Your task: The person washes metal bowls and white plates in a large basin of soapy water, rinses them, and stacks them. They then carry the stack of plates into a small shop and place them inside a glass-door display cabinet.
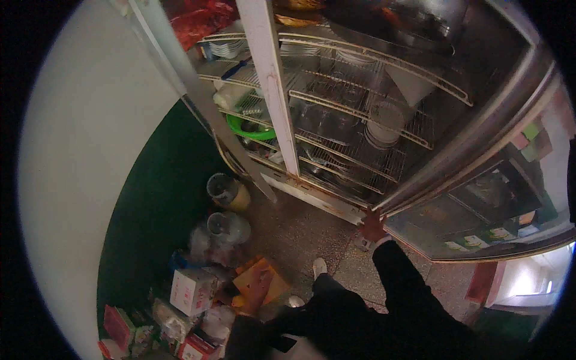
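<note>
My right hand (pixel 372 227) reaches out of a black sleeve and grips the bottom corner of a metal-framed glass door (pixel 480 150), which stands swung open to the right. The door belongs to a tall cabinet (pixel 270 84) with white wire shelves (pixel 336 99). On the shelves stand stacked plates (pixel 384 123), clear containers and a green basin (pixel 249 131). My left hand is not visible; only dark clothing shows at the lower edge. A white shoe (pixel 320 267) rests on the speckled floor below the hand.
Two lidded buckets (pixel 227 191) stand by the green lower wall (pixel 156 204) to the left. Cardboard boxes (pixel 192 291), bags and packets are piled on the floor at lower left. A red bag (pixel 201 21) lies atop the cabinet.
</note>
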A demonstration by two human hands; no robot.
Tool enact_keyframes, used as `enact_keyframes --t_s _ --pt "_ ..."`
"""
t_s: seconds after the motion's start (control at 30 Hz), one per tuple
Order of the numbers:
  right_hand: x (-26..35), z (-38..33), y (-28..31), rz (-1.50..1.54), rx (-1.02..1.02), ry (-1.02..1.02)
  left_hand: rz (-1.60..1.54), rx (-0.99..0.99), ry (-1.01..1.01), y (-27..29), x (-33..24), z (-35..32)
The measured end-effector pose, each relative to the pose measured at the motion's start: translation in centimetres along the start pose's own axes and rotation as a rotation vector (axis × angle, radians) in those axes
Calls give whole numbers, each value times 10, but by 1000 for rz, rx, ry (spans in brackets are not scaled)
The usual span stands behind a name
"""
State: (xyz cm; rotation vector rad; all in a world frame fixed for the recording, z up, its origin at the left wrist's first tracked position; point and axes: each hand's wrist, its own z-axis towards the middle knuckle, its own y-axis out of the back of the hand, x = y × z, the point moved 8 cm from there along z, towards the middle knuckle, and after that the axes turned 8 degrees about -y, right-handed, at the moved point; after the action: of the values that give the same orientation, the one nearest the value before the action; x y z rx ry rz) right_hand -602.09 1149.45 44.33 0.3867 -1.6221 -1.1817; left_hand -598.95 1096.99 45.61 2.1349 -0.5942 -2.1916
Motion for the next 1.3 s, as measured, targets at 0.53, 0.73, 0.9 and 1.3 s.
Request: enact_keyframes --t_s 0.53,0.73,0.9,1.3 --pt "200 -247 231 1007 969 59 180 199 -229 41 -148 -125" --pt "233 -247 116 949 1092 198 282 83 -33 70 -85 -221" --pt "177 -356 -66 38 1097 626 390 -367 55 77 -19 -433" --pt "169 -689 -80 -146 1653 792 304 -1313 421 49 -17 -840"
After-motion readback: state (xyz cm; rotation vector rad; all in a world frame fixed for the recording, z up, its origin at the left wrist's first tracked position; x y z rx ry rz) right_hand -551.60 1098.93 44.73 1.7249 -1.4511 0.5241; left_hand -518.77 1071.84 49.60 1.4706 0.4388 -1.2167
